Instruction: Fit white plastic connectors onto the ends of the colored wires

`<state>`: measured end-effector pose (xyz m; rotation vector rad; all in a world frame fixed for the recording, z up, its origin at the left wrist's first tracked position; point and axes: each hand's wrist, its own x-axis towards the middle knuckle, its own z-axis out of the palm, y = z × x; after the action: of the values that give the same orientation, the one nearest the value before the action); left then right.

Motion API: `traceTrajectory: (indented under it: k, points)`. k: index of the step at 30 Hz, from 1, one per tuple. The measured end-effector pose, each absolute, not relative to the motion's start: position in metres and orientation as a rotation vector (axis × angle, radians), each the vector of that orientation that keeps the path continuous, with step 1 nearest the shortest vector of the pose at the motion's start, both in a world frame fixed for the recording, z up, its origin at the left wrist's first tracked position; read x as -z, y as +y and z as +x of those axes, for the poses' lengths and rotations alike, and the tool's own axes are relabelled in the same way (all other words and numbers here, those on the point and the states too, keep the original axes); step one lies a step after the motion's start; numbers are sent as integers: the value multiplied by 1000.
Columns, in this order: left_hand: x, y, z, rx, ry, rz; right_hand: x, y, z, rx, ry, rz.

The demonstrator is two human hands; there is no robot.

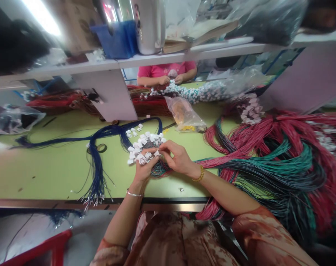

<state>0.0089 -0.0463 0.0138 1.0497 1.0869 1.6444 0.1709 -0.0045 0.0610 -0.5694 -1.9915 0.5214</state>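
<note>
White connectors (143, 140) sit in a cluster on the ends of thin wires, over the middle of the green table. My left hand (146, 166) is closed at the near side of the cluster, its fingers on a white connector. Just to its right, my right hand (176, 157) pinches at the same connector with thumb and forefinger; a thin wire seems to be there, too small to make out. A bundle of pink, green and black wires (240, 162) runs from beneath my hands to the right.
Dark blue wires (97, 159) lie on the table (54, 166) at left, near a roll of black tape (102, 148). Behind my hands is a plastic bag (184, 114) with yellow pieces. A shelf (173, 57) crosses above; beyond it a person in pink handles white connectors.
</note>
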Motion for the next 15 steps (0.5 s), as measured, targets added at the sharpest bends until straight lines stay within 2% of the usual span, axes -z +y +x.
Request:
traceTrajectory:
  k: [8, 15]
  points:
    - [-24, -49, 12, -1685, 1296, 1268, -57, -5, 171, -476, -2084, -644]
    - [-18, -52, 18, -1799, 1348, 1037, -43, -24, 159, -430, -2066, -582]
